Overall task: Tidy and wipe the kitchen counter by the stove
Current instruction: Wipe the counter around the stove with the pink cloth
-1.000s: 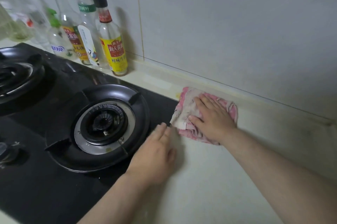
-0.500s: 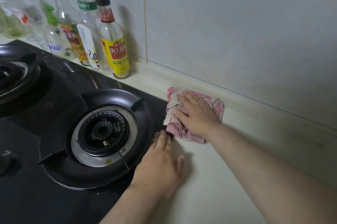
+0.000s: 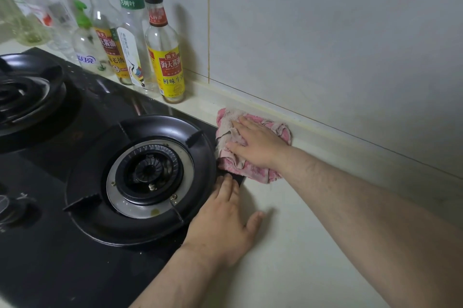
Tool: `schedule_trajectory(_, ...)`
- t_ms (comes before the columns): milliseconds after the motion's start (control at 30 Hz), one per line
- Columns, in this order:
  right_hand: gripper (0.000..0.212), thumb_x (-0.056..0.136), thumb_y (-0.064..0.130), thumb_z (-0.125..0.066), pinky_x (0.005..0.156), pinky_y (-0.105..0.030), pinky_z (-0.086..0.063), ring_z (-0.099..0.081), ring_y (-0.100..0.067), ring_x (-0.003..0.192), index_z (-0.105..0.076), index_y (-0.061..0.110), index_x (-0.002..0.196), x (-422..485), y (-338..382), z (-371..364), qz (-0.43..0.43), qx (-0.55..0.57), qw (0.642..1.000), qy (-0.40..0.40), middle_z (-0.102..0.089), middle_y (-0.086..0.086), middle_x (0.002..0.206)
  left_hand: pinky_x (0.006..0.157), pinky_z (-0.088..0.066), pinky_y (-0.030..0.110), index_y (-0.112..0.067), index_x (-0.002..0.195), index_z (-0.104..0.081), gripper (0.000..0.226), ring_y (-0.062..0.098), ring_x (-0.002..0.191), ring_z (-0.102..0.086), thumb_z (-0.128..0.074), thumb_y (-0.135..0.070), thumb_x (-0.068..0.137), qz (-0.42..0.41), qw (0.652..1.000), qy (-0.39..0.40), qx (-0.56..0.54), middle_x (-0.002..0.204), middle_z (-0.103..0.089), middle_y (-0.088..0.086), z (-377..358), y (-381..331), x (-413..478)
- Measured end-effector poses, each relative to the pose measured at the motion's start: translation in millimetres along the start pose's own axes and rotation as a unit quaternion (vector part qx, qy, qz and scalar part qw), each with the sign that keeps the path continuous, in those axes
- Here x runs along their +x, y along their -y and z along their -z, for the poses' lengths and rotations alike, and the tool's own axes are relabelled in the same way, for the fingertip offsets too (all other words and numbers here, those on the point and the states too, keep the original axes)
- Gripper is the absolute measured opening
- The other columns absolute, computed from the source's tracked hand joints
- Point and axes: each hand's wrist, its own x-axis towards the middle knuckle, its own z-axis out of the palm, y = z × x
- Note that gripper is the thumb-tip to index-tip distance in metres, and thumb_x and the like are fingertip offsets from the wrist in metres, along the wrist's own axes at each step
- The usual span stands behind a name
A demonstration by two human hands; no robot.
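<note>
Against the stove (image 3: pixel 75 252), right hand (image 3: pixel 258 144) has slid cloth (image 3: pixel 253 173) leftward.

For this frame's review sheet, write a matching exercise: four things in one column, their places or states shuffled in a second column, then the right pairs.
Things
1. pink and white crumpled cloth
2. left hand
3. right hand
4. clear glass bottle with yellow label and black cap

Places or states
A. upright by the tiled wall
B. flat on top of the cloth
C. bunched on the cream counter between the black stove and the wall
D. fingertips on the stove's corner, thumb on the counter

Pairs: 1-C, 2-D, 3-B, 4-A
</note>
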Motion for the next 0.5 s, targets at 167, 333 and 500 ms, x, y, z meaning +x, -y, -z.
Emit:
schedule_trajectory(167,0.077,0.095,0.066,-0.028,0.122,-0.033,-0.002,0.001,-0.013,0.151,-0.006,0.027,0.157,-2.6,-1.5,-3.4,-0.001,-0.013,1.0,0.001,0.003,0.006,0.165,0.111,0.013,0.02,-0.01,0.156,0.003,0.085,0.016,0.15,0.006,-0.022,-0.064,0.095,0.001,1.0,-0.002,-0.005,0.163,0.01,0.006,2.5,-2.0,-1.6)
schedule_trajectory(333,0.071,0.099,0.06,-0.025,0.122,-0.032,-0.001,0.002,-0.013,0.151,-0.006,0.025,0.157,23.2,19.2,1.7,0.017,-0.017,1.0,0.008,0.003,0.005,0.165,0.112,0.014,0.022,-0.006,0.155,0.003,0.086,0.018,0.15,0.01,-0.023,-0.063,0.096,-0.001,1.0,0.008,0.0,0.163,0.012,0.009,3.1,-0.6,-1.5)
schedule_trajectory(500,0.066,0.101,0.056,-0.02,0.123,-0.033,-0.001,0.002,-0.014,0.151,-0.006,0.023,0.157,58.6,42.8,1.6,0.044,-0.023,0.999,0.005,0.003,0.002,0.165,0.111,0.017,0.023,-0.004,0.155,0.003,0.085,0.019,0.15,0.012,-0.024,-0.061,0.097,-0.007,1.0,0.01,0.005,0.163,0.013,0.01,3.1,0.3,-2.5)
